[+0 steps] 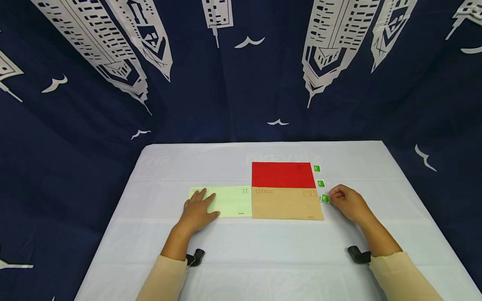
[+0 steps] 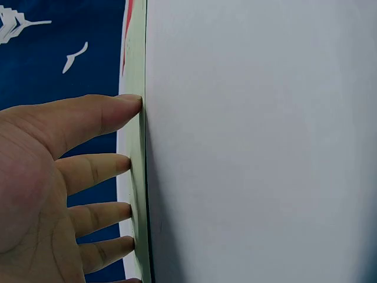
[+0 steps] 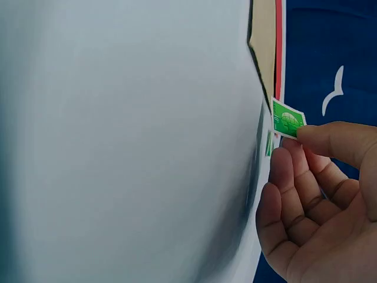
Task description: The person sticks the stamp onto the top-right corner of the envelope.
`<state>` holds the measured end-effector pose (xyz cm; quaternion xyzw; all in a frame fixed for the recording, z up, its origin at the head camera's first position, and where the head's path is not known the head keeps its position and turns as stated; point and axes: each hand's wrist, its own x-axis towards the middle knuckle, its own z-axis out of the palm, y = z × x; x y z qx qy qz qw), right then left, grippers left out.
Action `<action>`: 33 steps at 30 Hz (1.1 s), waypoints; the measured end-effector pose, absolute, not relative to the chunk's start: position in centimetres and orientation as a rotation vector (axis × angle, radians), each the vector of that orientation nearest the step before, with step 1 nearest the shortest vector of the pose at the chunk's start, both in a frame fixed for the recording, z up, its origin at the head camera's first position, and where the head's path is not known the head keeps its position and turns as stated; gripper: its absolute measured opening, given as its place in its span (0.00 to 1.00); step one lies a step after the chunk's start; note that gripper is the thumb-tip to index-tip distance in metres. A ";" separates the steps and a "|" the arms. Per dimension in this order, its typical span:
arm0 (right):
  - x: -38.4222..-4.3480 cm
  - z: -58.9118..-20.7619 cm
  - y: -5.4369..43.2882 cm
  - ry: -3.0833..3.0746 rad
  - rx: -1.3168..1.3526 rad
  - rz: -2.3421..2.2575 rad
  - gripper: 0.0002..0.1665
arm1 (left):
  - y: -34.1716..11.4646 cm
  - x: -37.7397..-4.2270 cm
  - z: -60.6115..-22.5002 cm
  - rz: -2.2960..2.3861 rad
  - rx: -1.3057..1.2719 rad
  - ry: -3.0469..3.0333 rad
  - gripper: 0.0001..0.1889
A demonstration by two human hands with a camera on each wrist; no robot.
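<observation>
My left hand rests with spread, straight fingers on the left part of a pale green envelope. In the left wrist view its thumb and fingertips touch the envelope along its near edge. At the right, my right hand pinches a green postage stamp with a white border between thumb and forefinger. The stamp is held at the right edge of a tan envelope, and its lower face is hidden. The other fingers of the right hand are curled below it.
A red envelope lies directly behind the tan one, which adjoins the green envelope. Two more green stamps, a middle stamp and a far stamp, lie right of the envelopes. Everything is on a white-covered table before a dark blue patterned curtain.
</observation>
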<state>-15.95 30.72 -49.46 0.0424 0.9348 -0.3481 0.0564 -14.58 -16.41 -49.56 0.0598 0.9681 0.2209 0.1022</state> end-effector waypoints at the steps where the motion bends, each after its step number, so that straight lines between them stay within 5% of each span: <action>1: -15.9 -49.4 30.6 2.834 0.125 -1.072 0.09 | -16.4 -14.6 -49.6 0.649 0.175 2.861 0.37; 33: -15.3 -48.8 25.0 2.641 -0.072 -1.498 0.09 | -16.3 -14.4 -49.6 0.671 0.174 2.872 0.37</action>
